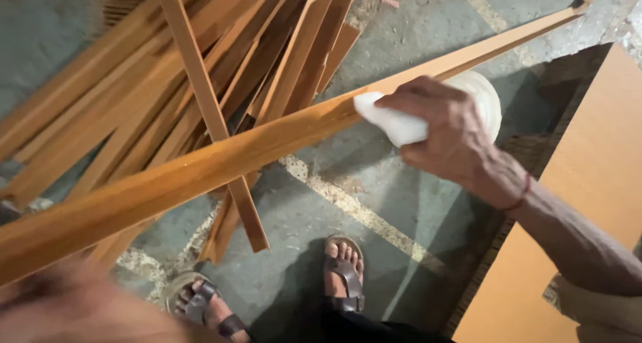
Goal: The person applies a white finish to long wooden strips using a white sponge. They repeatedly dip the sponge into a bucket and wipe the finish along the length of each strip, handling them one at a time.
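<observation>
The long wooden strip crosses the view as a diagonal, from the lower left up to the upper right corner, and it is above the floor. It is the landmark for all other places here.

The right hand is closed around a white cloth and presses this cloth against the lower edge of the strip, a little right of its middle. The fingers are bent over the cloth, and the wrist has a thin red thread around it.

Just behind this hand, below the strip, a round white object is on the floor; the hand hides most of it, so I cannot tell what it is.

The left hand is only a blurred shape at the low left end of the strip. It seems to be under the strip there, but I cannot tell if it is grasping the strip or is released.

Above and behind the strip, on its left half, a pile of similar wooden strips lies in many directions on the floor. 1 of them passes under the long strip and ends near the feet.

Below the strip, 2 feet in brown sandals stand on the grey concrete floor. To the right of the strip's lower side, an orange board lies flat, and the right forearm is over it.
</observation>
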